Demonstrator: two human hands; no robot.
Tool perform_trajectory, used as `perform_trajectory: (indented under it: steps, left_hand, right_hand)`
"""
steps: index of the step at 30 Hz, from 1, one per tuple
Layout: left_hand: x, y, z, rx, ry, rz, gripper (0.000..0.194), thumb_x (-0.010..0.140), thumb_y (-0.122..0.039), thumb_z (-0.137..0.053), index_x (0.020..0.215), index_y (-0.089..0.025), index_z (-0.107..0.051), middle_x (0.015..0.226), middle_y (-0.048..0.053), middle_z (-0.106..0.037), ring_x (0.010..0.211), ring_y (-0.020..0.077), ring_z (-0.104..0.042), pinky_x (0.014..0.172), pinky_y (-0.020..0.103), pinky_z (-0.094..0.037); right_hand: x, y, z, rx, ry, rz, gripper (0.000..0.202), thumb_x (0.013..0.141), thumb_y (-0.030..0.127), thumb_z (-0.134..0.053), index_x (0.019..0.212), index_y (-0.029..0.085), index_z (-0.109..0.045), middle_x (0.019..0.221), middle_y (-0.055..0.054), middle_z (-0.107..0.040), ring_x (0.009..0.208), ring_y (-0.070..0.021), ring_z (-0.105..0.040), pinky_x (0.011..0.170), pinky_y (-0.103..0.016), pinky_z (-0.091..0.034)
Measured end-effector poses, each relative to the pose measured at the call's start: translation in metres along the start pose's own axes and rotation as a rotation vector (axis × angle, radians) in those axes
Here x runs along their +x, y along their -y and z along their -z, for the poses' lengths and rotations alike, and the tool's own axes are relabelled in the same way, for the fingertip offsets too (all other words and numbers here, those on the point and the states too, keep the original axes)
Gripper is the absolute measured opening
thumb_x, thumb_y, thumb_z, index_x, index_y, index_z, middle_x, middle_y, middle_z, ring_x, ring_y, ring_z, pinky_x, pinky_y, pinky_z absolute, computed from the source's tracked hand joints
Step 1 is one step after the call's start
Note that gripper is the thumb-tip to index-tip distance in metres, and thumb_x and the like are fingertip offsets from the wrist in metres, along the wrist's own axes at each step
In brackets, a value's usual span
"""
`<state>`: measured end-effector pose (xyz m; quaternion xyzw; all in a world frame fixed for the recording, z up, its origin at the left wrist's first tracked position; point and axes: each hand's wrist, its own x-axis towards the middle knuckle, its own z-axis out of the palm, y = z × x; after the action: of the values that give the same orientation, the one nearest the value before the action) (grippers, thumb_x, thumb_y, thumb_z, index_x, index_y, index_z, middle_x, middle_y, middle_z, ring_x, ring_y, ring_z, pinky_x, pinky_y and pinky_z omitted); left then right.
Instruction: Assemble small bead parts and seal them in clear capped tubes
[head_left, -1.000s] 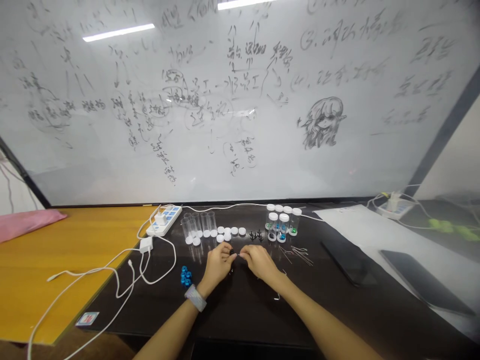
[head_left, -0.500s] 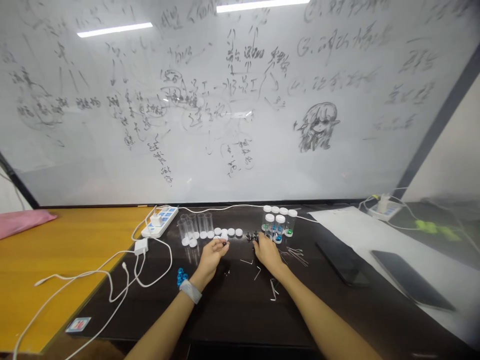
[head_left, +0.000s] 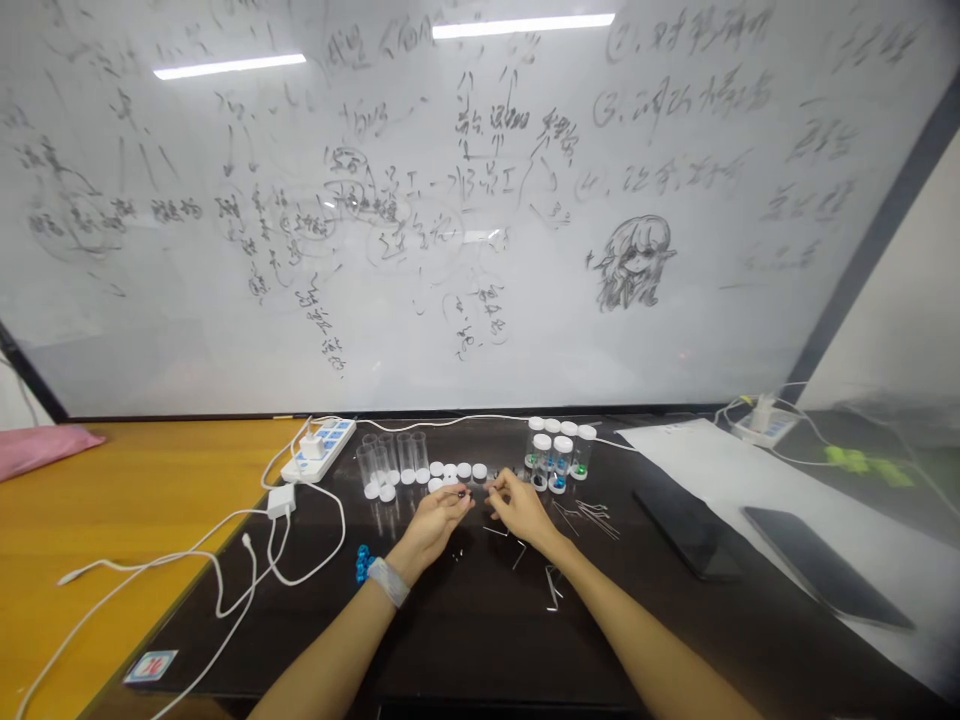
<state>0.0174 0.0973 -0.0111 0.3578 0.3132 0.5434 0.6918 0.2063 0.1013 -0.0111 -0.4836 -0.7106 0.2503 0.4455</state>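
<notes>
My left hand (head_left: 435, 522) is closed in a pinch, palm partly up, with a small dark piece (head_left: 462, 494) at its fingertips. Just to its right, my right hand (head_left: 521, 508) is also pinched, fingertips pointing at the left hand; whatever it holds is too small to make out. Behind the hands lie several round white caps (head_left: 464, 470). Small black parts beside the right hand are mostly hidden by it. In front of it, bent L-shaped hex keys (head_left: 519, 555) rest on the dark table (head_left: 480, 640). Tiny light bits (head_left: 458, 554) lie below the left hand.
Clear tubes (head_left: 406, 458) stand at the back left, white-capped tubes (head_left: 561, 462) with green and blue contents at the back right. Blue balls (head_left: 363, 562) sit by the left wrist, thin metal pins (head_left: 598, 518) to the right. White cables (head_left: 225, 548), a power strip (head_left: 321, 450) and phones (head_left: 825, 565) flank them.
My right hand has drawn back and left from the black parts toward my left hand. The left hand has shifted slightly right and turned palm more upward, with the dark piece still at its fingertips.
</notes>
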Motion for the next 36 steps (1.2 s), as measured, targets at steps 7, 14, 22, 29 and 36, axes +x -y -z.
perform_trajectory:
  steps: [7, 14, 22, 29, 36]
  left_hand:
    - [-0.017, -0.007, -0.002, -0.022, 0.077, 0.012, 0.032, 0.064, -0.012, -0.089, 0.090, -0.015, -0.072, 0.093, 0.006, -0.075, 0.085, 0.0148, -0.070, 0.088, 0.028, -0.053]
    - [-0.019, -0.004, -0.008, -0.013, 0.108, -0.024, 0.035, 0.063, -0.016, -0.090, 0.091, -0.015, -0.070, 0.094, 0.007, -0.075, 0.085, 0.0154, -0.070, 0.085, 0.027, -0.052]
    - [-0.020, -0.004, -0.008, 0.092, 0.101, -0.066, 0.034, 0.063, -0.020, -0.090, 0.091, -0.016, -0.070, 0.092, 0.005, -0.075, 0.080, 0.0141, -0.070, 0.080, 0.026, -0.051]
    - [-0.018, -0.002, -0.007, 0.062, 0.091, -0.095, 0.036, 0.062, -0.020, -0.091, 0.091, -0.015, -0.071, 0.089, 0.006, -0.076, 0.087, 0.0177, -0.071, 0.088, 0.030, -0.051]
    - [-0.018, -0.004, -0.007, 0.082, 0.082, -0.091, 0.035, 0.063, -0.019, -0.090, 0.092, -0.015, -0.070, 0.091, 0.007, -0.076, 0.089, 0.0185, -0.072, 0.088, 0.030, -0.052]
  right_hand:
    - [-0.012, 0.019, -0.001, 0.331, 0.147, 0.083, 0.026, 0.092, 0.045, -0.059, 0.095, 0.020, -0.056, 0.084, -0.004, -0.071, 0.078, -0.0190, -0.073, 0.073, -0.032, -0.060]
    - [-0.012, 0.015, -0.003, 0.406, 0.092, 0.038, 0.035, 0.079, 0.049, -0.075, 0.086, 0.019, -0.058, 0.068, 0.000, -0.069, 0.067, -0.0187, -0.070, 0.067, -0.031, -0.057]
    - [-0.011, 0.010, -0.002, 0.352, 0.035, 0.033, 0.033, 0.074, 0.046, -0.079, 0.089, 0.017, -0.072, 0.075, -0.004, -0.073, 0.072, -0.0206, -0.071, 0.069, -0.031, -0.058]
    - [-0.015, 0.025, 0.002, 0.241, 0.027, 0.167, 0.026, 0.089, 0.040, -0.062, 0.102, 0.022, -0.075, 0.105, -0.008, -0.072, 0.090, -0.0210, -0.071, 0.077, -0.034, -0.062]
    - [-0.013, 0.018, -0.004, 0.276, -0.011, 0.121, 0.019, 0.084, 0.036, -0.068, 0.093, 0.019, -0.069, 0.090, -0.006, -0.073, 0.082, -0.0202, -0.072, 0.075, -0.034, -0.062]
